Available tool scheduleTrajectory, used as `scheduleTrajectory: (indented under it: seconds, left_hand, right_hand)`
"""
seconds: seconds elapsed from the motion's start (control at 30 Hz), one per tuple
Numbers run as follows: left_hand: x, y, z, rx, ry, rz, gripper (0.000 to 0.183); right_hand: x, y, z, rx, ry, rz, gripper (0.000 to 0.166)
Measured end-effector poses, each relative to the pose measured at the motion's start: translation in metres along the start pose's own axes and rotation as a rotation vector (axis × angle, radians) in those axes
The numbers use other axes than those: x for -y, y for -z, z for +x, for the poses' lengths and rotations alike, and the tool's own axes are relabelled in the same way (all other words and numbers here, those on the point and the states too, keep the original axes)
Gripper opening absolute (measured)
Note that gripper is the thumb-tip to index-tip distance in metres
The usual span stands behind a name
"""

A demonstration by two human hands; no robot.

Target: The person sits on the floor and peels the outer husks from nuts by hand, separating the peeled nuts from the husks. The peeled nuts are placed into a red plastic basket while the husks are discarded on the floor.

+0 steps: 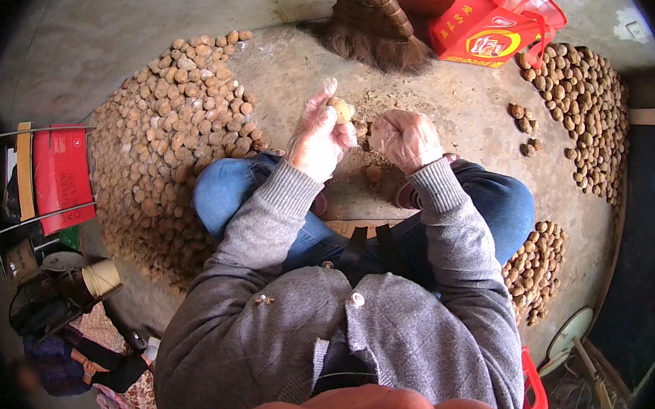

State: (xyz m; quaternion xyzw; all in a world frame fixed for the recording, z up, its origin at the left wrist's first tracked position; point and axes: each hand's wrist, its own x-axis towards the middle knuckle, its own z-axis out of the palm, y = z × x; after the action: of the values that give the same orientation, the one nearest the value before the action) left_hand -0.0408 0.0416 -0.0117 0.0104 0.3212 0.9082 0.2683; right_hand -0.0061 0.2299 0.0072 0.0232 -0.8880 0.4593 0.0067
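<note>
My left hand (pixel 318 137), in a thin clear plastic glove, holds a pale round tuber-like piece (pixel 341 110) between thumb and fingers. Beside it on the right, my right hand (pixel 406 138) is curled in a similar clear glove; whether it grips anything inside its fingers is hidden. Brown peelings and crumbs (pixel 391 97) lie on the concrete floor around and beyond both hands. A round brown piece (pixel 374 173) rests on the floor between my feet, below the hands.
A broad heap of light-brown round pieces (pixel 160 133) spreads at the left. Darker ones form piles at the far right (pixel 586 109) and beside my right knee (pixel 536 267). A fibre broom (pixel 376 29) and a red bag (pixel 491 33) stand by the wall. Another person (pixel 84 358) sits lower left.
</note>
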Motion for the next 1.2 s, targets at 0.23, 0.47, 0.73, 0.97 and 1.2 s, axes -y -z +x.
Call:
scheduleTrajectory:
  seconds: [0.23,0.47,0.73,0.97,1.2]
  left_hand:
    - [0.003,0.010,0.001,-0.130,0.035,-0.036,0.032]
    - [0.005,0.013,0.003,-0.205,0.074,-0.077,0.037]
    - [-0.001,0.002,0.003,-0.332,0.126,-0.190,0.041]
    - [-0.002,0.003,0.002,-0.278,0.115,-0.178,0.034]
    - [-0.003,0.004,0.001,-0.279,0.148,-0.136,0.030]
  right_hand:
    - [0.003,-0.003,-0.001,-0.035,0.013,-0.003,0.014]
    - [0.001,-0.003,0.002,-0.100,0.123,-0.049,0.013]
    - [0.001,-0.003,0.004,-0.107,0.186,-0.070,0.013]
    - [-0.001,-0.004,0.004,-0.119,0.183,-0.057,0.012]
    - [-0.002,-0.003,0.002,-0.134,0.182,0.019,0.014]
